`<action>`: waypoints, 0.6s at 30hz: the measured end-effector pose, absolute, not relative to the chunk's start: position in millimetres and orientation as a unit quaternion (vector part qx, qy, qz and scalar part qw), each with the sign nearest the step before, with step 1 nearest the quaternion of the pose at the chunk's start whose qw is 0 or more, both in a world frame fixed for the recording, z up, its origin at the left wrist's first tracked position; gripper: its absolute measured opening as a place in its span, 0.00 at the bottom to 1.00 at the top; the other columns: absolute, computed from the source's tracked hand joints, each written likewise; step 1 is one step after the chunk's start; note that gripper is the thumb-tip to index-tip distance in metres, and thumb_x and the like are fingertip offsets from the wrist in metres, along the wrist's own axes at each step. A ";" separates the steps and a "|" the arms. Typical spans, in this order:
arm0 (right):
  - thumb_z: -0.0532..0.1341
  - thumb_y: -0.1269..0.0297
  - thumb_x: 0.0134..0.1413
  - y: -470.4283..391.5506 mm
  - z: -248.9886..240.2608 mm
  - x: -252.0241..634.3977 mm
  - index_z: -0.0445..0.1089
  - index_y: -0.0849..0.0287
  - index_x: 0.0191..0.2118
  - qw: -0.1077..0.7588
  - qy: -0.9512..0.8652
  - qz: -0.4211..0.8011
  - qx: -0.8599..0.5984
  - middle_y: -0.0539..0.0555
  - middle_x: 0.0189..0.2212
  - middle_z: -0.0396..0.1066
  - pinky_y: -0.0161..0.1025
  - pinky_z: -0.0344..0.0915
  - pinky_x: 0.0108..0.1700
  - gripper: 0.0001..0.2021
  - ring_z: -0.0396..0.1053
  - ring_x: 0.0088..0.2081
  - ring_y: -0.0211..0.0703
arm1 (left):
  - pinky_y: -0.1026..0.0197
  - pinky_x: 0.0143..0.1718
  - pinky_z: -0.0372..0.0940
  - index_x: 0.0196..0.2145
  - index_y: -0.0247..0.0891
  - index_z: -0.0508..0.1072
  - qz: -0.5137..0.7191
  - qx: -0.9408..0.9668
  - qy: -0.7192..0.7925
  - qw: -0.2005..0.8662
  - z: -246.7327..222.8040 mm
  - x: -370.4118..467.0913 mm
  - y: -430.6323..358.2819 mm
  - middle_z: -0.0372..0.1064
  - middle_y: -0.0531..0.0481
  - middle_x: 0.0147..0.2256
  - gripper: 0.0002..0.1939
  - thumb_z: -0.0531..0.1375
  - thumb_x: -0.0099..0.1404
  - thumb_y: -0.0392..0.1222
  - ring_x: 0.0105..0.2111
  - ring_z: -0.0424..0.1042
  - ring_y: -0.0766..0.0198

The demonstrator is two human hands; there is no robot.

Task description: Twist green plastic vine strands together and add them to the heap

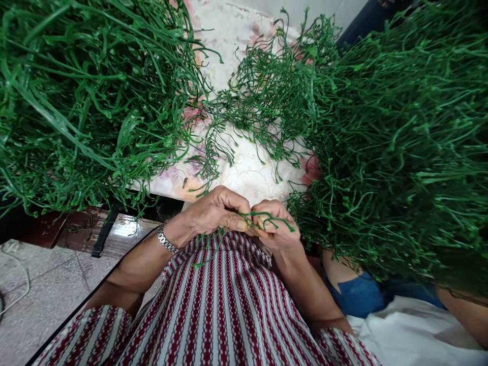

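The left hand [217,208] and the right hand [278,231] met just above the lap of a striped garment [229,300], thumbs and fingers of both drawn together in a pinch on a few thin green stems [274,217]. These lay across the right fingers, while others dangled below the left palm. Too hard a pinch could have crushed or snapped a stem, and too slack a pinch could have let the dangling pieces drop onto the garment. A left heap [95,101] and a right heap [400,142] of similar greenery flanked the flower-patterned worktop [247,170], and scattered stems [274,96] straggled between them, so a tug at 1 tangle might have mixed the 2 heaps. The left heap overhung the near edge and, if bumped, could have shed pieces to the floor [57,284]. No container could be made out for certain: the greenery showed as loose piles, and what lay beneath the right heap was largely hidden.
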State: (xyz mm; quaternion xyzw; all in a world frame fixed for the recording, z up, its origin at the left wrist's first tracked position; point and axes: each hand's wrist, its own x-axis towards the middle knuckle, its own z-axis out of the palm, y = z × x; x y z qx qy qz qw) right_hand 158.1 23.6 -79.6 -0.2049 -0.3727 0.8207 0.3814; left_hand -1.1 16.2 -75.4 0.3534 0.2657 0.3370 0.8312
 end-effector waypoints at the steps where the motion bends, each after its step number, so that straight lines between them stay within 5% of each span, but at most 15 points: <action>1: 0.58 0.59 0.47 26.7 -75.9 158.9 0.50 0.57 0.13 0.397 -0.356 0.823 -0.198 0.41 0.09 0.41 0.31 0.40 0.15 0.20 0.38 0.11 0.29 | 0.67 0.16 0.46 0.18 0.31 0.73 0.332 0.360 0.256 0.833 -75.7 -0.3 15.4 0.60 0.54 0.13 0.13 0.68 0.43 0.44 0.14 0.52 0.75; 6: 0.57 0.58 0.51 40.8 -64.3 166.3 0.56 0.58 0.16 0.464 -0.439 0.727 -0.252 0.43 0.11 0.47 0.32 0.46 0.18 0.17 0.43 0.13 0.30 | 0.69 0.15 0.47 0.20 0.31 0.71 0.440 0.313 0.274 0.796 -76.7 1.6 26.7 0.61 0.54 0.15 0.11 0.67 0.46 0.42 0.13 0.54 0.76; 11: 0.54 0.50 0.55 38.9 -76.4 159.7 0.65 0.60 0.30 0.449 -0.528 0.617 -0.371 0.48 0.21 0.58 0.33 0.48 0.22 0.16 0.51 0.20 0.32 | 0.71 0.15 0.50 0.21 0.34 0.67 0.538 0.259 0.355 0.719 -72.2 8.0 41.4 0.59 0.58 0.16 0.11 0.66 0.48 0.41 0.14 0.55 0.76; 18: 0.60 0.55 0.50 34.5 -84.3 142.2 0.60 0.57 0.38 0.383 -0.611 0.525 -0.451 0.47 0.28 0.61 0.31 0.58 0.30 0.14 0.58 0.28 0.33 | 0.71 0.26 0.57 0.18 0.34 0.67 0.641 0.303 0.438 0.552 -78.5 30.5 36.2 0.59 0.57 0.21 0.10 0.65 0.49 0.37 0.23 0.59 0.74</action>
